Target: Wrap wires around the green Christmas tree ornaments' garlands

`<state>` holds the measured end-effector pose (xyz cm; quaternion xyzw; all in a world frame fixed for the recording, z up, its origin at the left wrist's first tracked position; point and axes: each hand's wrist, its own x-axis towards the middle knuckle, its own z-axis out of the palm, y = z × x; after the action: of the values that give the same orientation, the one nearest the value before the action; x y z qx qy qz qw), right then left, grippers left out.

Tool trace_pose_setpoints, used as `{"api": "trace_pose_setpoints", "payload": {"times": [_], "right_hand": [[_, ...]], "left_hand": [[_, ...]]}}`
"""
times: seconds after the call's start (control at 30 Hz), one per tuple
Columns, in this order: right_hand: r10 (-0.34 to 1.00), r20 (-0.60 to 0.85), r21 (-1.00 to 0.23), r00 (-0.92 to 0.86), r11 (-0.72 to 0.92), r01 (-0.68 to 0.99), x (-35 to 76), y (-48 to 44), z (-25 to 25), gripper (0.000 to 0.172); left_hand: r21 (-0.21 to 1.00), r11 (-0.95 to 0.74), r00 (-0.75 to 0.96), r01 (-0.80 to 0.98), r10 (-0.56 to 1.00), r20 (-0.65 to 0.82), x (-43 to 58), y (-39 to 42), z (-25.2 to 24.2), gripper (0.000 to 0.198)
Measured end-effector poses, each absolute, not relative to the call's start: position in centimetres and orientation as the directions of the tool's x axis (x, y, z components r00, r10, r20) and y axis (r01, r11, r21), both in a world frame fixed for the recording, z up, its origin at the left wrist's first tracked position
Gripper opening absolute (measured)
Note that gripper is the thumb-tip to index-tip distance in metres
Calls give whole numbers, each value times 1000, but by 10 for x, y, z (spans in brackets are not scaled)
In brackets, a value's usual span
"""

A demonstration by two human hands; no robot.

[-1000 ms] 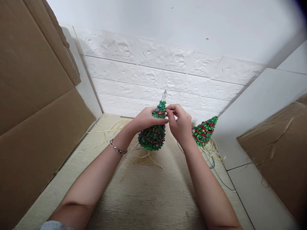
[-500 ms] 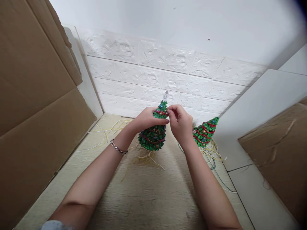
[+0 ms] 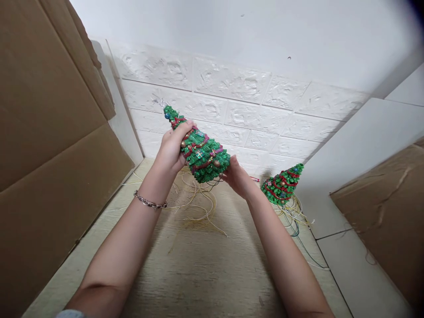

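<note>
A small green Christmas tree (image 3: pixel 206 154) with red garland and tiny baubles is held up, its top tilted to the left. My left hand (image 3: pixel 174 148) is wrapped round its upper part, thumb across the front. At the tree's base, my right hand (image 3: pixel 239 176) has its thumb against the lower right edge; its other fingers reach underneath, mostly hidden. A clear, shiny topper (image 3: pixel 160 102) sticks out at the tip. Thin yellow and white wires (image 3: pixel 207 212) lie on the table below it.
A second decorated tree (image 3: pixel 281 184) stands at the right with wires (image 3: pixel 294 221) round its foot. A red pen-like item (image 3: pixel 255 179) lies near the back wall. Cardboard (image 3: pixel 59 145) rises on the left, and more cardboard (image 3: pixel 384 207) leans at the right.
The tree has been lifted off the table and tipped, its top swinging left. My right hand has moved from near the top down to the base; my left still grips the upper part.
</note>
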<state>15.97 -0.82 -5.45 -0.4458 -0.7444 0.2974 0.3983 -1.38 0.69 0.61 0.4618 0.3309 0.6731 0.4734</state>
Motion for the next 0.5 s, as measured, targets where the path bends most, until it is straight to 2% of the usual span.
{"api": "trace_pose_setpoints", "payload": {"times": [0.1,0.23,0.5], "right_hand": [[891,303,-882,-337,396,254,149,-13,-53,38],[890,276,-938,-362,332,100,141,-14,-54,43],[918,73,-970,-390,156,186,147,-13,-57,31]], "left_hand": [[869,-329,-146,-370,944,296,-17,11,6,30],[850,-355,-189,-389,934,304,-19,13,6,28],[822,-357,-259,-443,929,264,-19,12,9,24]]}}
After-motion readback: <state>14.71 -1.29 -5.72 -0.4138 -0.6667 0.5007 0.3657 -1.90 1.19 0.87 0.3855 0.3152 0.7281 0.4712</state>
